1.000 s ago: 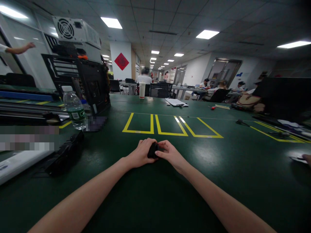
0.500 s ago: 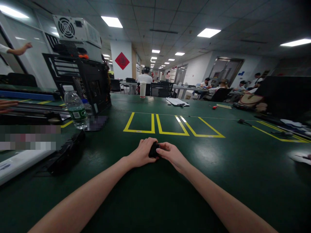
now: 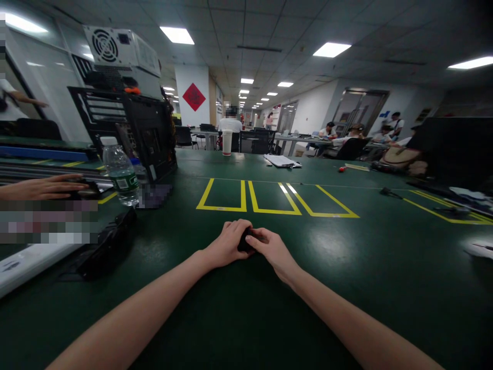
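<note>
Between my hands is a small black object, mostly covered by fingers, so its kind cannot be made out. My left hand wraps around it from the left, fingers over its top and far side. From the right, my right hand pinches its edge, with the thumb lying across the front. Both hands are low over the dark green table, just on the near side of the yellow tape outlines.
Left stand a water bottle, a black computer case with a power supply on top, and a black part. Another person's hand reaches in there. A cup and clipboard are farther back.
My hands keep their hold on the black object and have barely moved. At the left, another person's hand has come farther into view over the dark parts.
</note>
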The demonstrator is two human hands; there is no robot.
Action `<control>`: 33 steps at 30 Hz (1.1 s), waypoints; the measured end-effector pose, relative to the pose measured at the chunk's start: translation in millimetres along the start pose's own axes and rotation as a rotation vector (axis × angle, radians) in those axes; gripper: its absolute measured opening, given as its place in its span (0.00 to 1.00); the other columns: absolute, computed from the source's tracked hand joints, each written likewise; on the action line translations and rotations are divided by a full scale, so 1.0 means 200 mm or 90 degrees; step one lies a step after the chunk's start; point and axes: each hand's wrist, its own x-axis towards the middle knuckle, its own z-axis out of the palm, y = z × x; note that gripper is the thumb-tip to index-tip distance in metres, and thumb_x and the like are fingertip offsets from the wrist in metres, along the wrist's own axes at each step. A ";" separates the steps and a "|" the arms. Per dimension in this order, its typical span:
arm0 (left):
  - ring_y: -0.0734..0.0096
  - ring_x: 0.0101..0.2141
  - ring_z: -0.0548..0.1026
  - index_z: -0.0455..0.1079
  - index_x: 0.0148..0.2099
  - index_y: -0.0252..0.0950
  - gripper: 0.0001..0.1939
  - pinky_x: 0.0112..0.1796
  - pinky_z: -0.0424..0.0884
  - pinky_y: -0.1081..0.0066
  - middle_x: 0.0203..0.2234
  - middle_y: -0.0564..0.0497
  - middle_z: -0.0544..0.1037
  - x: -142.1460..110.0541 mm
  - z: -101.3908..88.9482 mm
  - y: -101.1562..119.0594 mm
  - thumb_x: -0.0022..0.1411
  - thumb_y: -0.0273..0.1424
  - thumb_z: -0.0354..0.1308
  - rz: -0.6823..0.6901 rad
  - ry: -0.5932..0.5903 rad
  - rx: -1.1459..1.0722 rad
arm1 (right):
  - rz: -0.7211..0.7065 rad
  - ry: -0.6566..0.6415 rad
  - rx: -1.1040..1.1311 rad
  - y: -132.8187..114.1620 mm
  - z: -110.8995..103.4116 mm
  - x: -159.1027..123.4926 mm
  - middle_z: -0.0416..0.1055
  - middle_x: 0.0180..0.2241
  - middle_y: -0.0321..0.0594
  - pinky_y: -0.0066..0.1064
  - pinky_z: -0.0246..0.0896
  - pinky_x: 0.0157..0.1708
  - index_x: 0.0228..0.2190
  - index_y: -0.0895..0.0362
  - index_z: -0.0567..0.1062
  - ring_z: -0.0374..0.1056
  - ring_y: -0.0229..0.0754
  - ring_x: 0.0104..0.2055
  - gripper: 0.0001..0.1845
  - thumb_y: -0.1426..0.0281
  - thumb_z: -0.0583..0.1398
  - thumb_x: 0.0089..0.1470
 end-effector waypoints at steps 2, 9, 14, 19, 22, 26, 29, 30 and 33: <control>0.62 0.43 0.64 0.52 0.48 0.39 0.27 0.44 0.56 0.61 0.41 0.48 0.65 0.00 0.00 0.00 0.47 0.30 0.59 -0.002 -0.005 -0.006 | 0.018 -0.007 0.012 0.00 -0.01 0.00 0.68 0.37 0.40 0.37 0.58 0.41 0.37 0.56 0.70 0.63 0.43 0.42 0.18 0.60 0.58 0.43; 0.62 0.42 0.64 0.52 0.49 0.39 0.27 0.44 0.56 0.62 0.43 0.48 0.65 0.00 -0.01 0.00 0.47 0.31 0.59 0.009 -0.008 -0.002 | 0.039 -0.040 0.017 0.00 -0.05 0.01 0.67 0.39 0.40 0.37 0.57 0.43 0.37 0.56 0.68 0.62 0.42 0.44 0.18 0.63 0.60 0.42; 0.63 0.42 0.64 0.52 0.48 0.38 0.27 0.43 0.57 0.62 0.43 0.48 0.64 -0.01 -0.02 0.01 0.47 0.32 0.59 0.009 -0.003 0.008 | 0.004 -0.075 -0.015 0.00 -0.05 0.02 0.67 0.37 0.39 0.37 0.60 0.40 0.35 0.57 0.67 0.64 0.42 0.40 0.15 0.64 0.59 0.44; 0.64 0.41 0.64 0.54 0.47 0.38 0.24 0.42 0.57 0.63 0.42 0.49 0.65 -0.01 -0.03 0.01 0.48 0.32 0.59 0.010 -0.013 -0.002 | 0.004 -0.091 -0.007 -0.03 -0.05 0.02 0.67 0.36 0.37 0.37 0.61 0.40 0.34 0.56 0.67 0.65 0.43 0.40 0.14 0.66 0.60 0.42; 0.65 0.40 0.64 0.54 0.46 0.38 0.25 0.42 0.57 0.64 0.41 0.49 0.65 -0.01 -0.03 0.01 0.47 0.31 0.59 0.012 -0.009 -0.006 | 0.012 -0.086 -0.002 -0.04 -0.04 0.01 0.67 0.35 0.37 0.36 0.61 0.39 0.33 0.57 0.67 0.65 0.43 0.40 0.14 0.67 0.60 0.41; 0.64 0.40 0.64 0.54 0.46 0.38 0.24 0.42 0.57 0.64 0.41 0.49 0.65 -0.01 -0.04 0.01 0.47 0.32 0.59 0.004 -0.018 -0.007 | 0.004 -0.083 -0.009 -0.04 -0.04 0.01 0.67 0.36 0.38 0.36 0.61 0.39 0.33 0.57 0.66 0.65 0.42 0.39 0.14 0.66 0.60 0.42; 0.63 0.41 0.64 0.54 0.47 0.38 0.25 0.42 0.57 0.63 0.41 0.49 0.65 0.00 -0.04 0.01 0.47 0.31 0.59 0.005 -0.023 -0.010 | -0.008 -0.096 -0.002 -0.02 -0.04 0.02 0.67 0.35 0.38 0.36 0.61 0.38 0.33 0.58 0.65 0.65 0.41 0.38 0.15 0.66 0.61 0.41; 0.63 0.41 0.64 0.55 0.47 0.38 0.25 0.42 0.57 0.63 0.41 0.49 0.65 0.00 -0.03 0.01 0.46 0.31 0.60 0.006 -0.022 -0.012 | -0.010 -0.100 0.001 -0.02 -0.04 0.02 0.67 0.35 0.37 0.36 0.61 0.38 0.33 0.57 0.65 0.65 0.41 0.38 0.16 0.66 0.61 0.41; 0.63 0.41 0.64 0.55 0.47 0.39 0.26 0.42 0.57 0.63 0.41 0.49 0.65 0.00 -0.02 0.00 0.46 0.30 0.60 0.008 -0.018 -0.018 | -0.018 -0.104 0.006 -0.01 -0.05 0.03 0.66 0.36 0.36 0.37 0.61 0.40 0.33 0.56 0.64 0.64 0.42 0.40 0.17 0.66 0.62 0.39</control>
